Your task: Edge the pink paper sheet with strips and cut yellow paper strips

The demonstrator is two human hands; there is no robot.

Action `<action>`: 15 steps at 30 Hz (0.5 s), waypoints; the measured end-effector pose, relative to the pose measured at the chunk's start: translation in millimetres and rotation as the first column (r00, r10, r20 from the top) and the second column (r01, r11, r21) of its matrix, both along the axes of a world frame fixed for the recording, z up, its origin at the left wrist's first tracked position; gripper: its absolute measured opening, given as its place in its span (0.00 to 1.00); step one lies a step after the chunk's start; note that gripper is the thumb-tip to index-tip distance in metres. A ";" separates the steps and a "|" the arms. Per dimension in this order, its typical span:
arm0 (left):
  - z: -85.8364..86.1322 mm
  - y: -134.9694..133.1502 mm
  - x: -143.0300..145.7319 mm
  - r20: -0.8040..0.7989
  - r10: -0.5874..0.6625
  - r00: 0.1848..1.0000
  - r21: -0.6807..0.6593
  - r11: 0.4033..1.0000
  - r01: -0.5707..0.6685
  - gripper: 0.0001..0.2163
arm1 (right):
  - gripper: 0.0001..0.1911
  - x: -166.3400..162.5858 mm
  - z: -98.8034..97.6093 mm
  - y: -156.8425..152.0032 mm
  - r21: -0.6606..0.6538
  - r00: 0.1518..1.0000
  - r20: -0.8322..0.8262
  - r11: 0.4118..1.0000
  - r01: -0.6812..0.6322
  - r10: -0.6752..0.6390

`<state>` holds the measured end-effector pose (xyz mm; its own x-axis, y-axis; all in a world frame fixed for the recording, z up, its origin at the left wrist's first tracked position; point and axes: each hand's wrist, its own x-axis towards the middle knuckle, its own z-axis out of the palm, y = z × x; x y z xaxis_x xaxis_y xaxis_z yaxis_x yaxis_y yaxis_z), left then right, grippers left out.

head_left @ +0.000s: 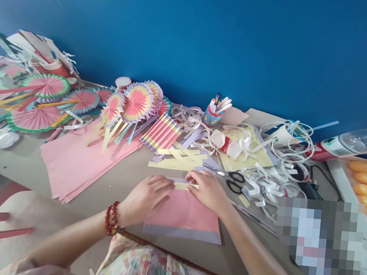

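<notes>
Fanning out at the far left, pleated paper rosettes in pink, green and yellow lie heaped on sticks, too overlapped to count. Beside them sits a flat stack of smooth pink sheets. Nearer the edge, the left hand, a red bead bracelet at its wrist, presses flat and open on a pink sheet backed in lilac. The right hand pinches this sheet's far edge, fingers together on a narrow fold. Further right lie one pair of black-handled scissors, curling white paper strips and one pen cup. A grey table meets a deep blue wall.
</notes>
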<state>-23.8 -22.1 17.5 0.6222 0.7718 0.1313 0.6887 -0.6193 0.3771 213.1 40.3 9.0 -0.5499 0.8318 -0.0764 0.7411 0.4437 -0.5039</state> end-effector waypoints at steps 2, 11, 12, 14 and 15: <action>-5.6 -2.3 11.0 -0.038 -0.133 0.990 0.027 0.991 0.134 0.15 | 0.07 -0.2 -0.2 -0.7 0.023 1.000 0.008 1.000 0.004 -0.004; -18.2 -0.6 17.2 -0.167 -0.148 0.975 0.059 0.985 0.160 0.17 | 0.05 -4.7 1.9 -11.1 0.160 0.998 0.054 0.987 0.010 -0.019; -17.1 -1.1 17.5 -0.169 -0.149 0.974 0.057 0.985 0.160 0.17 | 0.05 -4.8 1.6 -12.6 0.175 0.998 0.052 0.985 0.011 -0.020; -15.4 -1.9 18.3 -0.171 -0.149 0.974 0.056 0.985 0.161 0.17 | 0.05 -4.7 0.6 -15.5 0.193 0.999 0.044 0.981 0.022 -0.032; -14.8 -2.2 18.5 -0.173 -0.149 0.974 0.056 0.985 0.161 0.17 | 0.05 -4.7 0.0 -16.9 0.200 0.998 0.039 0.979 0.032 -0.040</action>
<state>-5.2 -24.2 2.7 0.7514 0.6567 0.0646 0.6317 -0.7441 0.2174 208.3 23.5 9.0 -0.5190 0.8519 0.0702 0.7772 0.5045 -0.3761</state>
